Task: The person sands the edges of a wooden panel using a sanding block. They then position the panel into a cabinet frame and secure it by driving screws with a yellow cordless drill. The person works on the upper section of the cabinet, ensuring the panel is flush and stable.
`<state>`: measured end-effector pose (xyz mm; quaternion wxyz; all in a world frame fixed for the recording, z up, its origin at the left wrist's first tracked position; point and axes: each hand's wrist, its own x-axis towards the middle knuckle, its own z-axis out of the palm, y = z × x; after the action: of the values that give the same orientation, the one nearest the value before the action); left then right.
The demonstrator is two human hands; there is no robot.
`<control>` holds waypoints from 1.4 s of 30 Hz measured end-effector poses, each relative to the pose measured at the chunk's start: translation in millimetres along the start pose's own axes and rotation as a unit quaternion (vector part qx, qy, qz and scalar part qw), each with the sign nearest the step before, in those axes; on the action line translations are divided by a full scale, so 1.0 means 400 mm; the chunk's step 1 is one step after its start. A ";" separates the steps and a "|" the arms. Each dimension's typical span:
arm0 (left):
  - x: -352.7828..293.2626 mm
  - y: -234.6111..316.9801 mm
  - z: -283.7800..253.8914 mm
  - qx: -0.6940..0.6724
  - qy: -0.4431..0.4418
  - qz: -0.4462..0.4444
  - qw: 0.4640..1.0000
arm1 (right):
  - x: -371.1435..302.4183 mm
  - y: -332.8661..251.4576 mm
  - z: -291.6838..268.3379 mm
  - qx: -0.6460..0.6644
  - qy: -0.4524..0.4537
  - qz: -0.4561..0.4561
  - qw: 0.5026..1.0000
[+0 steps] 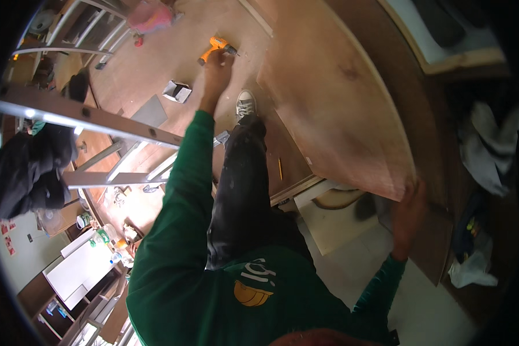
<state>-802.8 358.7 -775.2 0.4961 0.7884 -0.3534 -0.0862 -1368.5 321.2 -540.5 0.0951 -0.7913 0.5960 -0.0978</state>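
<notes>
“Orange drill (218, 42), up by the left hand (217, 74). Is it held?”

“That hand is on it, over the handle, though I can't tell whether the fingers have closed round it. The drill's nose points off to the hand's right.”

“And the right hand (410, 210)?”

“Blurred from here, but clasping the near corner of that big brown board (334, 98), which stretches forward and left of it.”

“What's around the left one?”

“An open box (177, 91) on the floor (155, 60), left of it and a bit nearer the body. A shoe (246, 105), nearer too, but to its right. The ladder (98, 115) stands farther left.”

“And around the other?”

“A pale sheet (334, 222) to its left, a pencil (281, 169) well beyond that, and whitish cloth (490, 147) to its right.”
</notes>
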 end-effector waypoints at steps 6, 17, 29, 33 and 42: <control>0.187 -0.621 0.043 0.263 -0.112 -0.174 0.942 | 0.092 0.042 0.011 -0.201 0.020 -0.028 0.979; 0.436 -1.038 0.205 0.439 -0.160 -0.132 0.874 | 0.195 -0.003 -0.018 -0.411 -0.140 0.112 0.894; 0.237 -0.965 0.178 -0.248 -0.205 -0.458 0.829 | 0.138 0.107 0.026 -0.310 -0.022 0.103 0.945; 0.083 -0.693 0.115 -0.381 -0.184 -0.495 0.759 | 0.131 -0.038 0.037 -0.224 0.080 0.252 0.938; -0.266 0.371 -0.215 -0.575 -0.395 -0.281 0.659 | -0.087 -0.092 0.043 0.333 -0.021 0.074 0.940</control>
<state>-909.3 451.0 -630.5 0.6163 0.2994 -0.1576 -0.7111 -1339.2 365.2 -548.4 0.3720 -0.6703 0.5840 -0.2668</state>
